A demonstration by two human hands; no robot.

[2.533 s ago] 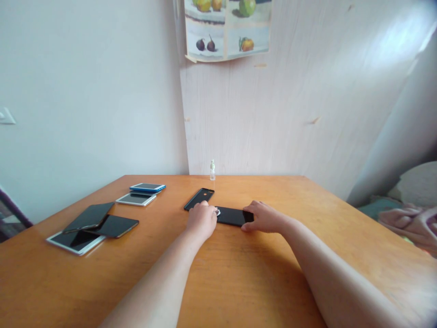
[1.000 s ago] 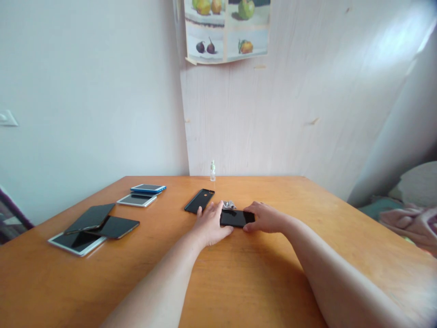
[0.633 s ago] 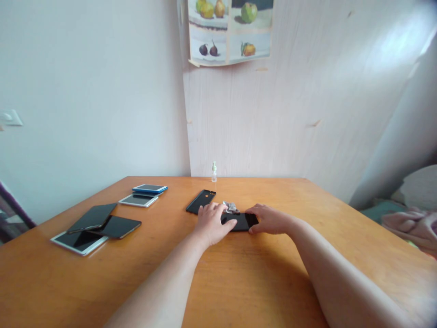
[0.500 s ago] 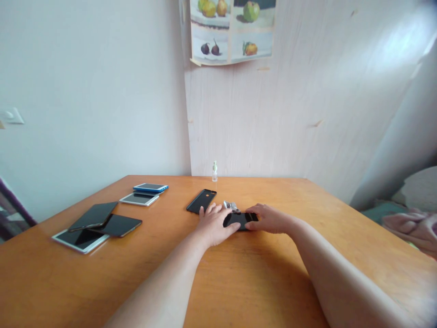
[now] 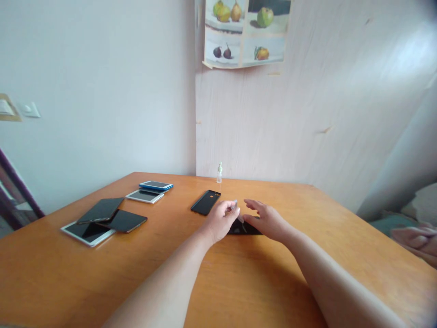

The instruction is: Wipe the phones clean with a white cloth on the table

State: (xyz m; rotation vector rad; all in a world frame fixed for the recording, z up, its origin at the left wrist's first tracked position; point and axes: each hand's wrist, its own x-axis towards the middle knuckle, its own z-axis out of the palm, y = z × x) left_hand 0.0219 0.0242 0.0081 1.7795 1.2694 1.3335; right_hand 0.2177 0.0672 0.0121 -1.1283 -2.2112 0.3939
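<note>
A black phone (image 5: 243, 230) lies flat on the table in front of me, its dark screen facing up and partly covered by my hands. My left hand (image 5: 220, 222) is closed, thumb and fingers pinching a small crumpled grey cloth (image 5: 240, 218) just over the phone's screen. At the phone's right end is my right hand (image 5: 268, 221), its fingers spread apart and the thumb close to the screen; nothing shows in its grip. Beyond the left hand rests a black phone case (image 5: 206, 202) with a camera cutout.
A small clear spray bottle (image 5: 219, 173) stands near the back edge of the wooden table (image 5: 164, 282). To the left are a white tablet (image 5: 87, 236) under two dark devices (image 5: 124, 221), and a blue-edged device (image 5: 156, 185) overlapping a white one (image 5: 145, 196).
My left hand has left the phone's edge and taken hold of the crumpled cloth that lay behind it. My right hand has loosened from the phone and opened. The view has shifted slightly left.
</note>
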